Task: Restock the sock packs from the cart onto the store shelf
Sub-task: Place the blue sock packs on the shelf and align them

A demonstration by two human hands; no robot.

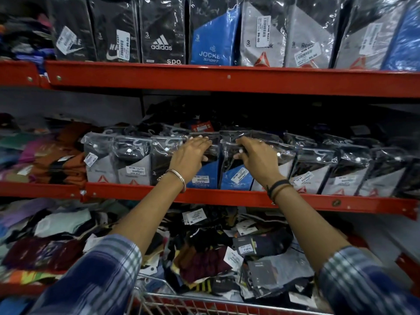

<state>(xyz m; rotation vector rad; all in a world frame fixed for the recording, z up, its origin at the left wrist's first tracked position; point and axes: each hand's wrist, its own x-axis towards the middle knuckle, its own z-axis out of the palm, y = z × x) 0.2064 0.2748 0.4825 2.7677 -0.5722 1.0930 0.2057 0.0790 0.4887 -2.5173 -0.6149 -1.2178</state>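
Observation:
A row of plastic-wrapped sock packs stands upright along the middle red shelf (227, 197). My left hand (189, 154) grips the top of a blue Jockey sock pack (203, 176) in that row, fingers over its upper edge and thumb on its front. My right hand (256, 155) grips the neighbouring blue Jockey pack (236, 178) the same way. The two packs stand side by side, touching. The wire cart (181, 301) shows at the bottom edge, between my arms.
The upper shelf (227, 78) carries a row of upright Nike, Adidas, Jockey and Reebok packs. Grey Reebok packs (102, 169) flank my hands on the middle shelf. Loose folded socks (56, 160) lie at the left. The lowest shelf holds a heap of loose socks (216, 253).

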